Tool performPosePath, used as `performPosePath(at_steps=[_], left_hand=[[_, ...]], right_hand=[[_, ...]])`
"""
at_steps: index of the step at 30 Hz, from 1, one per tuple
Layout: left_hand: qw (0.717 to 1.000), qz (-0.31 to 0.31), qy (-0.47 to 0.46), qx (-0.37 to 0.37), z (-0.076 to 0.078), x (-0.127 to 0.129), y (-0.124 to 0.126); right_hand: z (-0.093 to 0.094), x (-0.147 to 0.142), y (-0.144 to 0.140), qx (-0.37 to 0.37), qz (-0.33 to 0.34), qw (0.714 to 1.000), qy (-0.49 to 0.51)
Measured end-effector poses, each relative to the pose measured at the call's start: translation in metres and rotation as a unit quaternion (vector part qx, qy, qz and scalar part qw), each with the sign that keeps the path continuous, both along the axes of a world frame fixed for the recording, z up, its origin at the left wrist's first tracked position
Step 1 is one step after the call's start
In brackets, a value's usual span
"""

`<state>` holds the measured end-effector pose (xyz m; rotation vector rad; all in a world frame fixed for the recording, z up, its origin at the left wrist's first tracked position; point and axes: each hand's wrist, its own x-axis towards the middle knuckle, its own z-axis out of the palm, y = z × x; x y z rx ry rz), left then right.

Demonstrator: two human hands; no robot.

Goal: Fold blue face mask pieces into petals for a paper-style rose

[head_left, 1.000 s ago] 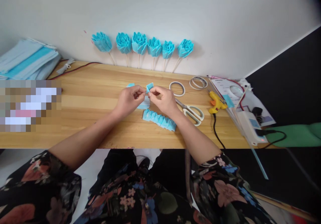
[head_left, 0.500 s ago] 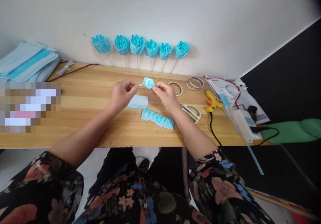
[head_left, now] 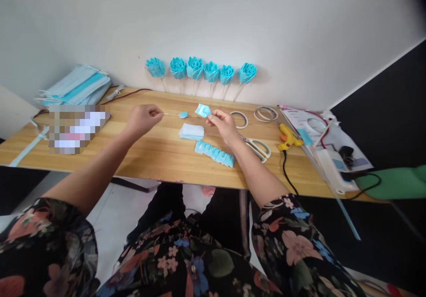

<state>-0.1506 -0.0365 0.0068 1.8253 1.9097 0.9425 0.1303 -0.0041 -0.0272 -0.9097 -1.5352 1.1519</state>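
- A folded piece [head_left: 202, 110] of light-blue, cloth-like sheet is being grasped at one corner by the right hand [head_left: 223, 123], thumb against finger, a glossy white band being shown across its angular face.
- A thin whitish strip [head_left: 165, 113] is being pinched at the fingertips of the left hand [head_left: 144, 118], well apart from the right; its full length is being hidden.
- Between the two hands, a small pointed blue fold [head_left: 183, 115] is being borne by the smooth, grained wooden table [head_left: 159, 155].
- Nearer the body, a flat stack of pale rectangular sheets [head_left: 191, 132] is being supported by the wood.
- Just beside it, a crinkled row of overlapping blue folds [head_left: 214, 154] is being displayed aslant.
- Scissors [head_left: 256, 148] with pale looped handles are being partly covered by the right arm.
- Before the matte wall [head_left: 186, 17], six ruffled, cup-shaped blue flowers [head_left: 195, 68] are being carried on thin sticks.
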Motion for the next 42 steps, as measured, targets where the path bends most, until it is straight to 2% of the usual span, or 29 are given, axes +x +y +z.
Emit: performPosePath(at_steps=[5,15,18,21,23,25,29,32,36,42], left_hand=[[0.999,0.005,0.047,-0.024,-0.015,-0.004,0.001],[0.991,-0.002,0.126,-0.038,-0.024,-0.018,0.007],[0.989,-0.018,0.142,-0.038,-0.028,-0.021,0.014],[0.987,-0.059,0.15,-0.024,-0.031,-0.017,0.022],[0.989,-0.084,0.116,0.015,-0.03,-0.006,0.025],[0.993,-0.101,0.037,0.051,-0.023,0.011,0.026],[0.973,-0.184,-0.14,-0.024,-0.005,0.051,0.025],[0.948,-0.227,-0.208,-0.077,0.003,0.07,0.029],[0.926,-0.237,-0.272,-0.11,0.002,0.075,0.033],[0.906,-0.255,-0.315,-0.123,-0.004,0.076,0.024]], right_hand=[[-0.002,0.0,0.001,-0.002,0.009,1.0,0.002],[0.0,-0.003,-0.003,-0.019,0.02,1.0,-0.014],[0.0,-0.002,-0.004,-0.024,0.02,0.999,-0.016],[0.002,-0.001,-0.005,-0.028,0.019,0.999,-0.018],[0.003,-0.001,-0.006,-0.029,0.025,0.999,-0.021],[0.003,-0.001,-0.007,-0.029,0.035,0.999,-0.025],[0.005,0.0,-0.009,-0.021,0.057,0.997,-0.037],[0.007,0.003,-0.01,-0.022,0.075,0.995,-0.054],[0.009,0.005,-0.008,-0.027,0.074,0.995,-0.063],[0.007,0.005,-0.004,-0.048,0.026,0.998,-0.008]])
